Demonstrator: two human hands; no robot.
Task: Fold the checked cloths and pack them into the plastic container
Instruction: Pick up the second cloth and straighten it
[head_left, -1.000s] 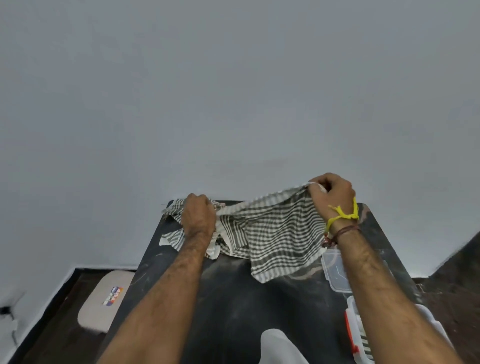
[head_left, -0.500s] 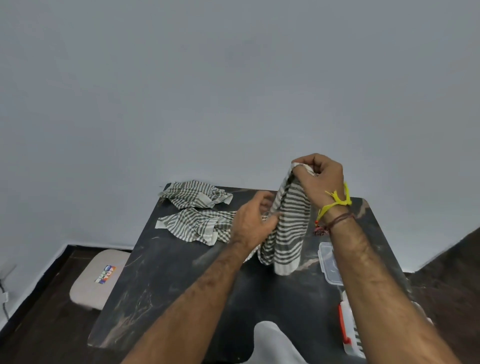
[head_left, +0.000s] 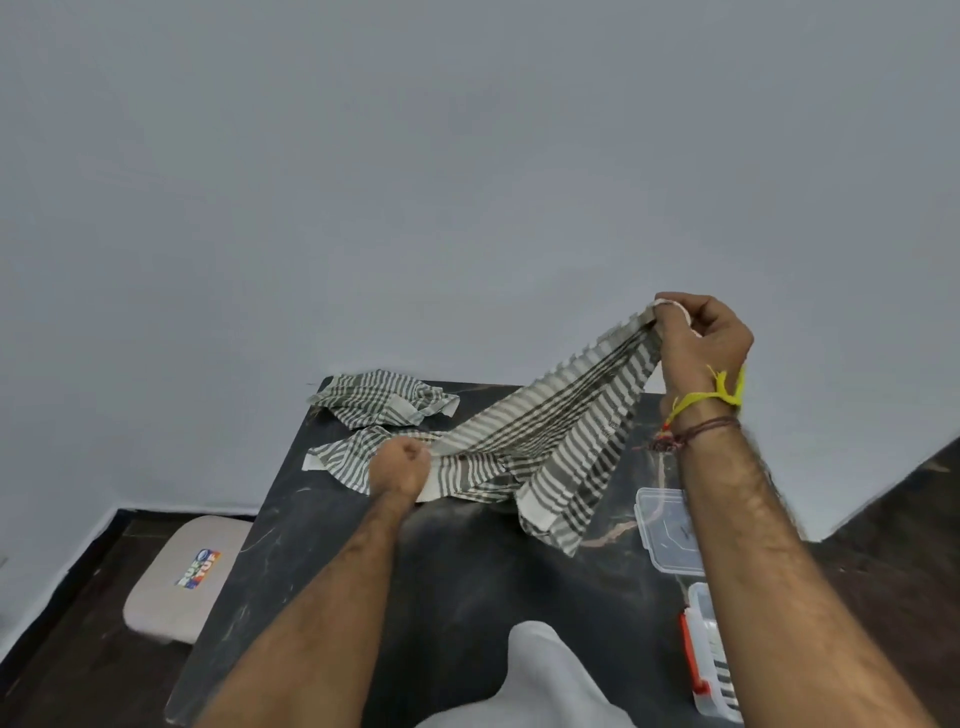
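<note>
A grey-and-white checked cloth (head_left: 558, 441) stretches in the air over the black table (head_left: 467, 582). My right hand (head_left: 698, 343) pinches its upper corner, raised high at the right. My left hand (head_left: 400, 467) grips its lower end, low near the table's middle. A second checked cloth (head_left: 382, 397) lies crumpled at the table's far left corner. A third (head_left: 337, 457) lies flat just left of my left hand. The clear plastic container (head_left: 711, 660) with a red clip sits at the right near edge, with striped cloth inside, partly hidden by my right forearm.
A clear lid (head_left: 665, 530) lies on the table's right side beyond the container. A beige stool (head_left: 182, 577) with a sticker stands on the dark floor to the left. A grey wall rises behind the table. Something white (head_left: 540, 670) shows at the bottom edge.
My hands were close together half a second ago; now the right hand has risen to the right and the left hand has moved down-left, pulling the cloth out taut between them.
</note>
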